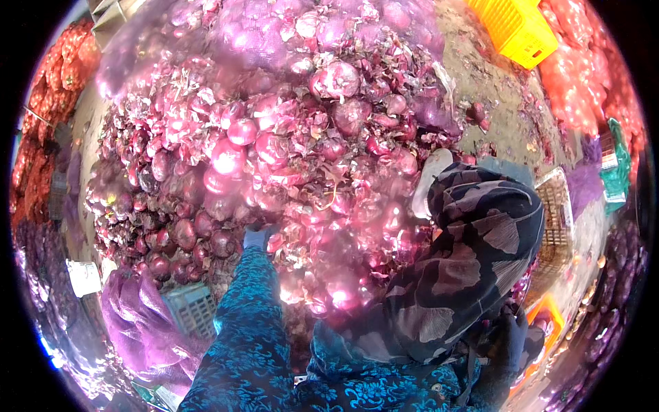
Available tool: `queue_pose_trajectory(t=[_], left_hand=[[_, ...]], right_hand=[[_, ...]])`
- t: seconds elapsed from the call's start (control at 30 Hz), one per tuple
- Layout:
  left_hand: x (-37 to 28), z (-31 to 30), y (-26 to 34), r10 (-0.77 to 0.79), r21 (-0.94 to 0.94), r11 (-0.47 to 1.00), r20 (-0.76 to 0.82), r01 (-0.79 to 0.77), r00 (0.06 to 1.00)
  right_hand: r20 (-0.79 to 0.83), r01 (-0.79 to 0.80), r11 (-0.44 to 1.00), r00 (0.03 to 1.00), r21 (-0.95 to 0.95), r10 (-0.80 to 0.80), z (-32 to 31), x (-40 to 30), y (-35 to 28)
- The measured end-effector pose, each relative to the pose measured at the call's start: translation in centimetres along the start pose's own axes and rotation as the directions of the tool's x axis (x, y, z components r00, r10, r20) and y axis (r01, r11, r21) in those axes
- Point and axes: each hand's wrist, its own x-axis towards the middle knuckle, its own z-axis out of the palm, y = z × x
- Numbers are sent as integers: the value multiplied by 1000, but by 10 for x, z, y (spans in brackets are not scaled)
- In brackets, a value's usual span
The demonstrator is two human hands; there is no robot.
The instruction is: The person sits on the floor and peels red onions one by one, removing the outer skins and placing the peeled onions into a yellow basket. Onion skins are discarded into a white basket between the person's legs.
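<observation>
A large heap of red onions (226,154) with loose papery skins spreads before me. My left arm, in a blue patterned sleeve, reaches into the heap. At its end my left hand (261,230) shows only as a small blurred part among the onions, below a pale cuff; its fingers and anything in them are hidden. My right hand cannot be made out; dark cloth (507,335) lies at the lower right, beyond my bent leg in dark patterned trousers (463,268). A pale shoe (433,180) rests at the heap's right edge.
Purple mesh sacks (252,31) lie behind the heap. A yellow crate (522,41) stands upper right, a brown crate (553,232) and an orange crate (551,314) at right. A blue-grey crate (193,309) and a white bucket (84,278) stand lower left. Red mesh sacks (576,77) are stacked at the sides.
</observation>
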Motion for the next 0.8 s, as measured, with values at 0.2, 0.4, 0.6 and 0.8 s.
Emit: queue_pose_trajectory(t=[0.2, 0.4, 0.6, 0.8], left_hand=[[-10, 6, -96, 584, -9, 793, 296, -609, 756], [-117, 40, 17, 45, -801, 477, 433, 361, 900], [-182, 33, 159, 338, -843, 399, 500, 360, 797], [-265, 40, 317, 738, -890, 456, 371, -10, 564]], right_hand=[[79, 57, 996, 995, 68, -62, -2, 3, -4], [117, 126, 992, 985, 17, -127, -29, 17, 14], [130, 127, 987, 982, 95, -139, -31, 19, 14], [110, 219, 975, 969, 42, -222, -36, 31, 42]])
